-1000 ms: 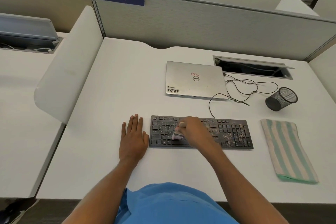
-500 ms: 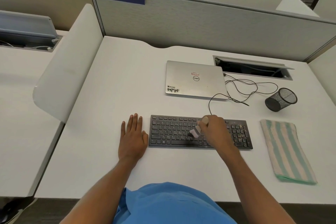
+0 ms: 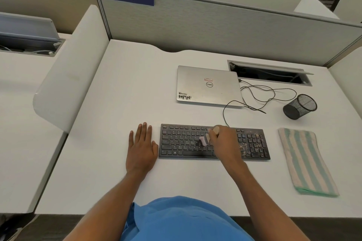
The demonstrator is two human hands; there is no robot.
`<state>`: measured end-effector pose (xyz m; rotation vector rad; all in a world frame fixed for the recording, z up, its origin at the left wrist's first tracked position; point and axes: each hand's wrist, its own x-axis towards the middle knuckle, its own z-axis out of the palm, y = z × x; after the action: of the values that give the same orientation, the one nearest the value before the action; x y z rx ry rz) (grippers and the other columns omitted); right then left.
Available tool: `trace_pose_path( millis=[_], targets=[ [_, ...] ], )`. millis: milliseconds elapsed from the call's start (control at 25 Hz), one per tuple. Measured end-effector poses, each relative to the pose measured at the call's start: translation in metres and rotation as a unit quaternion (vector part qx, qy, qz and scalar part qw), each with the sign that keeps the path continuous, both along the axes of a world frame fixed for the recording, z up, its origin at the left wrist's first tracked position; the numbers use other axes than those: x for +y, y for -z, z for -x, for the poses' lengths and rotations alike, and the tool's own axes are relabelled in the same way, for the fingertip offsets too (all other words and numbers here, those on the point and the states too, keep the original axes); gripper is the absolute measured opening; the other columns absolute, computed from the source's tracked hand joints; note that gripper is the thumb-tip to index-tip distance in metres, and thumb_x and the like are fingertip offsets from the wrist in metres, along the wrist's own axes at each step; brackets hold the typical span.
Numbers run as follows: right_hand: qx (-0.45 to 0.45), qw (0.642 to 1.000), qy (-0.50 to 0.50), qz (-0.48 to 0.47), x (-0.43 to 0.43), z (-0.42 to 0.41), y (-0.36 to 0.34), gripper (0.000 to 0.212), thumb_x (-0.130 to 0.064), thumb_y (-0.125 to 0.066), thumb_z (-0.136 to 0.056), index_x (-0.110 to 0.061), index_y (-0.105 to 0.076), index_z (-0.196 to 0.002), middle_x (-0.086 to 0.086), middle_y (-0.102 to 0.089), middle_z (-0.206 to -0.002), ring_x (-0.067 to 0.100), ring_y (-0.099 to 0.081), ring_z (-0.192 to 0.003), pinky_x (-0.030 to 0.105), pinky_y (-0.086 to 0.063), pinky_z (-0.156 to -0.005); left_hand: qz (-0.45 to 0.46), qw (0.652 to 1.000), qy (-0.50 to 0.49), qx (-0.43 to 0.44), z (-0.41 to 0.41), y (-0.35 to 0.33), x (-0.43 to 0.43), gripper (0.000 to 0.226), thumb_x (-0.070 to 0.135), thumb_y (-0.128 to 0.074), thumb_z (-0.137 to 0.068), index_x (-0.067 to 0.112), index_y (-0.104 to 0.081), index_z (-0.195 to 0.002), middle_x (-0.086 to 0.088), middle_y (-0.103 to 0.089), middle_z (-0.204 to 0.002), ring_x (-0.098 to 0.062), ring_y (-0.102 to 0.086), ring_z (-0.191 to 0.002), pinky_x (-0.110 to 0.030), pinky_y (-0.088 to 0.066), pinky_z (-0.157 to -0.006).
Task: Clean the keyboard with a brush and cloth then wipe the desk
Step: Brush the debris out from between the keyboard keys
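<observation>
Clutching brush [image 3: 204, 140], apparently touching keyboard [image 3: 181, 144]: right grip [image 3: 225, 143]; left grip [image 3: 142, 150] flat, fingers straight, on desk [image 3: 117, 103]

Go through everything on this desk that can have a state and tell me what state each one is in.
Keyboard: debris on its right end.
Brush: gripped in right hand, bristles on middle keys.
Cloth: folded, flat on desk, untouched.
Laptop: lid closed.
Mesh cup: tipped on its side.
Cable hatch: flap open.
Left hand: flat on desk, fingers straight.
</observation>
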<state>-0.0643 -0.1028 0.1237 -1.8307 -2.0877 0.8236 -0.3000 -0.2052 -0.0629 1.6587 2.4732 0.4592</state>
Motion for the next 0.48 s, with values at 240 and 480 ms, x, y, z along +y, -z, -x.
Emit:
trace_pose_path(
  millis=[240, 480],
  targets=[
    [-0.060, 0.995, -0.023, 0.075, -0.002, -0.007, 0.017, 0.038, -0.020, -0.052, -0.102, -0.001, -0.061, -0.070, -0.001, -0.066, -0.060, 0.000, -0.056, -0.046, 0.027, -0.052, -0.056, 0.004, 1.000, -0.002, -0.001, -0.001, -0.002, 0.000, 0.068, 0.034, -0.029, -0.101, 0.011, -0.032, -0.165, -0.008, -0.023, -0.174, -0.021, -0.014, -0.163, -0.049, -0.006, -0.133],
    [0.000, 1.000, 0.006, -0.007, 0.009, -0.003, -0.004, 0.040, -0.013, -0.048, -0.103, -0.003, -0.055, -0.065, -0.006, -0.049, -0.051, -0.011, -0.051, -0.042, 0.011, -0.035, -0.044, 0.001, 1.000, 0.000, -0.002, 0.000, -0.001, 0.000, 0.067, 0.034, -0.029, -0.102, 0.011, -0.032, -0.165, -0.009, -0.022, -0.174, -0.022, -0.014, -0.163, -0.049, -0.006, -0.133]
  ],
)
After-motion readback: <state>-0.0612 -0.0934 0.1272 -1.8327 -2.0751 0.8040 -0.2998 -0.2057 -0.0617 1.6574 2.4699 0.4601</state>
